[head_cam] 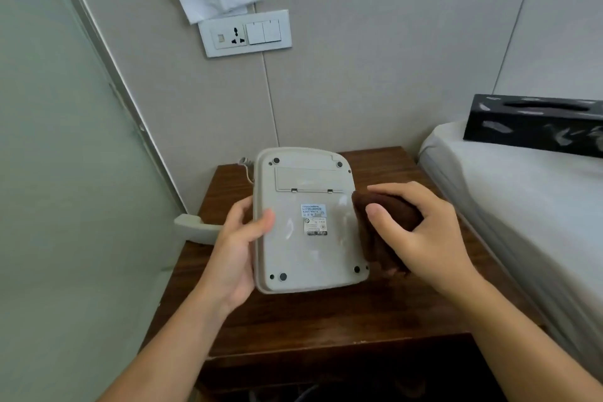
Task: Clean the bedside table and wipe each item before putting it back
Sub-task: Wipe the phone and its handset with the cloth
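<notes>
Beige plastic faces you because you have turned the phone [306, 222] bottom-up: its underside, with the labels and rubber feet, is tipped toward your eyes so the cloth can reach it. Your left hand [239, 251] grips the phone's left edge, thumb laid across the underside and fingers curled behind, which keeps the body steady above the middle of the bedside table [326, 320]. Your right hand [421, 232] is closed round a bunched brown cloth [385, 225], thumb on top, pressing it against the phone's right edge; I judge you are wiping that side now.

At the table's left edge the handset [195, 227] lies off the cradle, probably set aside so it would not drop while the phone is upside down, with its cord [246, 166] coiling near the back left corner. A black tissue box [535, 122] sits on the bed [522, 206] to the right of the table, seemingly parked there until wiped and returned.
</notes>
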